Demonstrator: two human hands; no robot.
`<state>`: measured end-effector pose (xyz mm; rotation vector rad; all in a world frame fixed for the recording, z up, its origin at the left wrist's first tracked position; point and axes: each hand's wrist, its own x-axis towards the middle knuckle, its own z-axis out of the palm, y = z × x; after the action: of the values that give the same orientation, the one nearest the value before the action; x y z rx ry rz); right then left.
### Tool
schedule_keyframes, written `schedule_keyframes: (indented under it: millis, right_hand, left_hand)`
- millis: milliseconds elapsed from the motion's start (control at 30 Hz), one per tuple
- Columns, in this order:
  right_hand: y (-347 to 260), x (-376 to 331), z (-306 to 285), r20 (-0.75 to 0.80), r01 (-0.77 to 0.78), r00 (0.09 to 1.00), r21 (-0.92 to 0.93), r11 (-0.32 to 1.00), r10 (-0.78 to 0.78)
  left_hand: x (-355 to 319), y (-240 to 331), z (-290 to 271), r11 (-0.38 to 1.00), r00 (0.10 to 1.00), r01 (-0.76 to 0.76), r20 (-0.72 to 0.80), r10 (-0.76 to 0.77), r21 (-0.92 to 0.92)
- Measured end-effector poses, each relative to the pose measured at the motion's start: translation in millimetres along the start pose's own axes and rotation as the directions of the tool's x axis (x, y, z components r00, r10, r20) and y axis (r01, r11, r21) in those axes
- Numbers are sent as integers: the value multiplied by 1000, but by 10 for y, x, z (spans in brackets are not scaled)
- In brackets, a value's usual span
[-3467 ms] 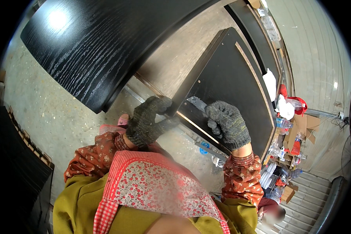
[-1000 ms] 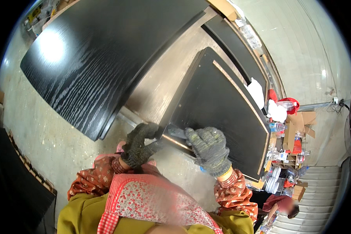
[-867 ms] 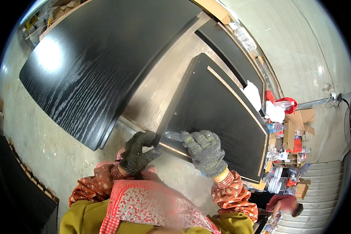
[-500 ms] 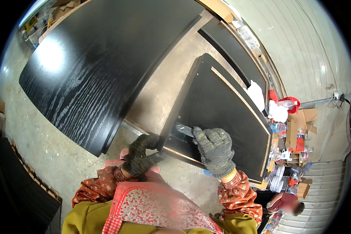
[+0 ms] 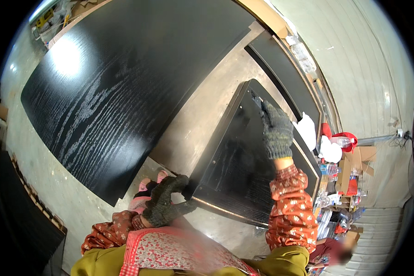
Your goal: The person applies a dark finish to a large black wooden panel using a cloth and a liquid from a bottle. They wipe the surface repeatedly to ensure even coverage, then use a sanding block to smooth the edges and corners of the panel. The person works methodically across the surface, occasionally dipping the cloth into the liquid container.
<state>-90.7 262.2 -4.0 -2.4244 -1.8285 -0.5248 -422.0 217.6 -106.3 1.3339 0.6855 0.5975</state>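
While my right hand (image 5: 277, 131) clamps the scraper (image 5: 256, 99) at the far end of the panel (image 5: 244, 152), tilting could gouge it; my left hand (image 5: 165, 202), fingers and thumb parted, lies at the near corner.

The handle of the dark flat blade (image 5: 256, 99) is covered by the right hand (image 5: 277, 131), so its full shape cannot be made out. Part of the angular black panel (image 5: 244, 156) is hidden behind that hand and the red floral sleeve (image 5: 290, 207). Whether the panel's near corner is gripped or merely touched by the left hand (image 5: 160, 206) cannot be told. The large grained panel (image 5: 138, 78) is cut off at the top; the apron (image 5: 170, 246) is blurred in places and cut off below. The co-worker (image 5: 329, 250) is partly covered by the sleeve, the head blurred.
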Motion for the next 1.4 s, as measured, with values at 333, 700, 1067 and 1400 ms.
schedule_keyframes:
  millis: [333,700,1067,1400]
  right_hand:
    - [155,449,368,131,16,991,22,1000,-19]
    - [161,596,121,215,70,974,-12,998,-65]
    - [345,724,333,137,17,990,97,995,-31]
    - [-78,-59,-23,127,159,977,108,981,-173]
  left_hand:
    - [-9,-249,45,982,992,72,-85,-88,-176]
    - [76,53,2,888,970,225,11,-241,-400]
    - [-7,-235,-4,990,999,51,9,-50,-129]
    - [15,-149,-68,995,995,82,54,-85,57]
